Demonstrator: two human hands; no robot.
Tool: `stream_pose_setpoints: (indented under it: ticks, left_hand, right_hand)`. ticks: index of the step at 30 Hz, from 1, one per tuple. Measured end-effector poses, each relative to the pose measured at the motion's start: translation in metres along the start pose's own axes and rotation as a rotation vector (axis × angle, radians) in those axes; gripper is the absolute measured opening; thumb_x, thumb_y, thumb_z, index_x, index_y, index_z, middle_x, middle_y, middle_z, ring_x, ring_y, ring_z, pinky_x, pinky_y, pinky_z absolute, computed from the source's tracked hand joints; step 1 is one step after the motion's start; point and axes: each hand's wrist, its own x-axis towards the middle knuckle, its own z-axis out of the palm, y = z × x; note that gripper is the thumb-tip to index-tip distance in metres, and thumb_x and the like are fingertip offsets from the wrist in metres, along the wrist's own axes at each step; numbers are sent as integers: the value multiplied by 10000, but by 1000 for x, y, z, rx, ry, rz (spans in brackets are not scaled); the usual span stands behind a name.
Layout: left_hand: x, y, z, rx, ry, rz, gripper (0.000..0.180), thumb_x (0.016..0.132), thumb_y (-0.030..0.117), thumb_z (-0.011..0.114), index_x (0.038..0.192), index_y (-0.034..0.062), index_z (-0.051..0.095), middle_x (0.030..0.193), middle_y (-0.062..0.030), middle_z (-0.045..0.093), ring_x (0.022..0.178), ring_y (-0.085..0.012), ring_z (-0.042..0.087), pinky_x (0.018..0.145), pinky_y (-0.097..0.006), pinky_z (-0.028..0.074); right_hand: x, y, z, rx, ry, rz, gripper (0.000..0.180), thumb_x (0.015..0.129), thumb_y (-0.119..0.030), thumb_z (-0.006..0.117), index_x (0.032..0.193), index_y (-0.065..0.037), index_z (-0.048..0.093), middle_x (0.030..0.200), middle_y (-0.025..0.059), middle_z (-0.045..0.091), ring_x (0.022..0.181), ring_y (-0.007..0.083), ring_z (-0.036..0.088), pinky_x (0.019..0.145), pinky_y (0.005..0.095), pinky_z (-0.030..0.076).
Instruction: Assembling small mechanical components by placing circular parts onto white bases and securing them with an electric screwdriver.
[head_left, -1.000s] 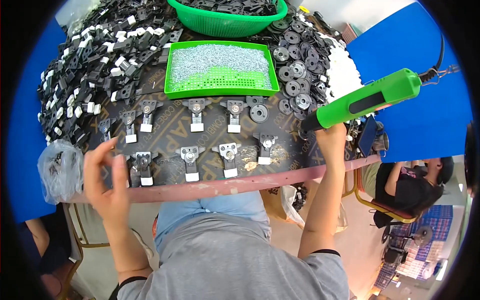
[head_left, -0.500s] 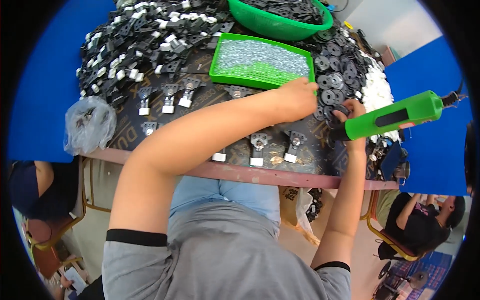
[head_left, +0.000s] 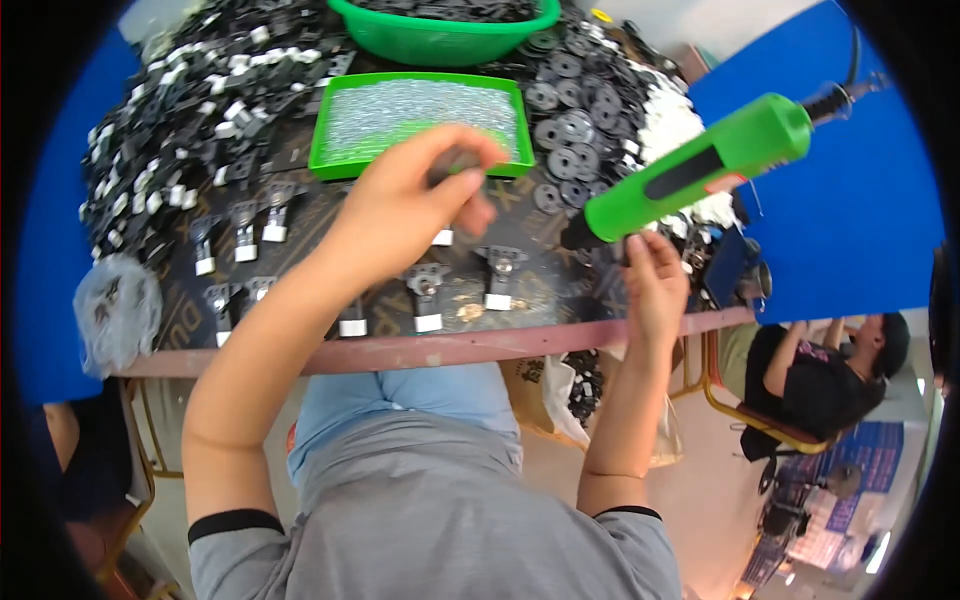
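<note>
At center frame, the left hand [head_left: 412,185] pinches a dark part [head_left: 452,165]; the right hand [head_left: 657,282] half-curls beneath a green driver [head_left: 700,172], its grasp unclear.

A dark, printed table [head_left: 545,280] with a worn pink front edge [head_left: 430,352] fills the upper and middle frame. On it lie a heap of black-and-white parts [head_left: 190,120] at upper left, a green tray [head_left: 318,150] and green basin [head_left: 430,45] at upper centre, dark discs [head_left: 570,130] and white pieces [head_left: 672,125] toward upper right, and spaced black-and-white assemblies [head_left: 427,298] nearer the edge.
</note>
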Motion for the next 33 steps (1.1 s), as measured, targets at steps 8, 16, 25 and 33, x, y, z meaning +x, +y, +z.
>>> stream_pose_setpoints:
  ticks: [8,16,25,33]
  left_hand:
    - [-83,-45,66,-378,-100,-379,275,1041,242,483,1234,51,524,903,-12,520,695,-85,453,617,-236,404]
    - [-86,-43,63,-481,98,-248,163,1023,167,520,1055,7,525,1078,-102,623,984,-167,655,853,-298,568]
    - [-119,-38,54,-483,-91,-285,188,1015,209,556,1082,34,560,1202,-68,608,1077,-95,536,936,-269,432]
    - [-117,-48,45,-445,22,-347,198,997,227,598,1051,38,575,900,38,559,821,-24,475,721,-197,388]
  right_hand:
    - [-82,-22,25,478,-330,433,256,945,-105,631,1182,-31,571,1042,79,688,884,166,672,734,302,541]
    - [-102,-22,47,386,-283,283,74,927,-72,662,986,-55,619,967,76,696,870,134,659,713,278,540]
    - [-123,-17,63,-546,-551,-647,215,744,47,737,837,-3,550,1330,257,538,1081,309,638,904,339,506]
    - [-119,-40,66,-663,-776,-482,445,738,-30,779,1126,25,568,1376,221,523,1156,348,604,921,381,515]
